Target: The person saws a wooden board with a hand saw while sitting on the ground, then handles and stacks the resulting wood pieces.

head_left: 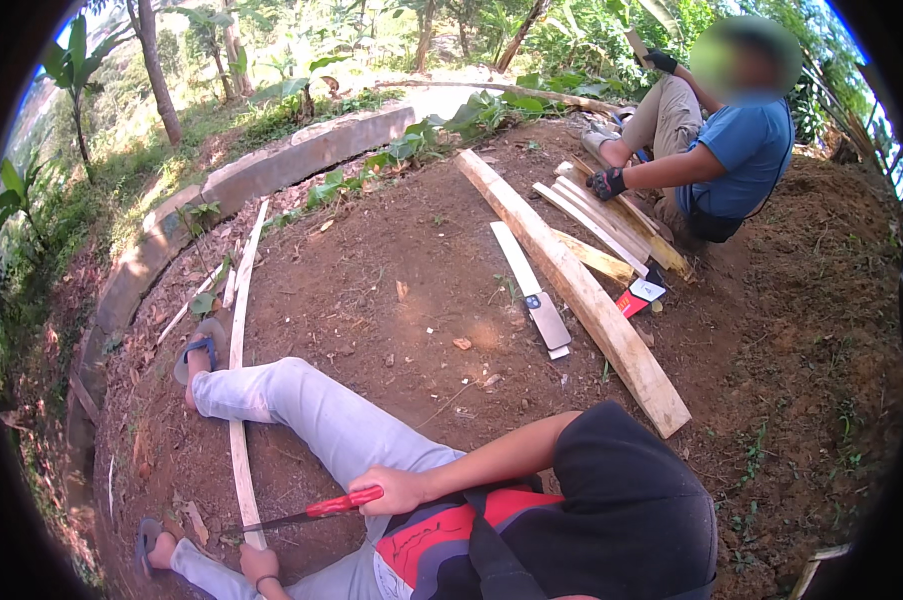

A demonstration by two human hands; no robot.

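A red-handled handsaw (pixel 337 505) is gripped in my right hand (pixel 397 490), its fingers closed round the handle. The narrow dark blade reaches left across a long pale wooden strip (pixel 240 440). Close to the blade, my left hand (pixel 261 562) is closed round the near end of that strip; a dark band circles the wrist. From there the strip runs away from me over the soil, past my bent leg and sandalled foot, toward a low concrete edge. Whether the teeth have cut into the wood is too small to tell.
A thick wooden beam (pixel 582 295) lies to the right, beside a phone (pixel 547 320) on a pale board. Behind are several planks (pixel 602 215) and a red-and-white item (pixel 640 297). A gloved person in blue (pixel 737 150) sits there holding wood. A concrete kerb (pixel 282 165) curves along the left.
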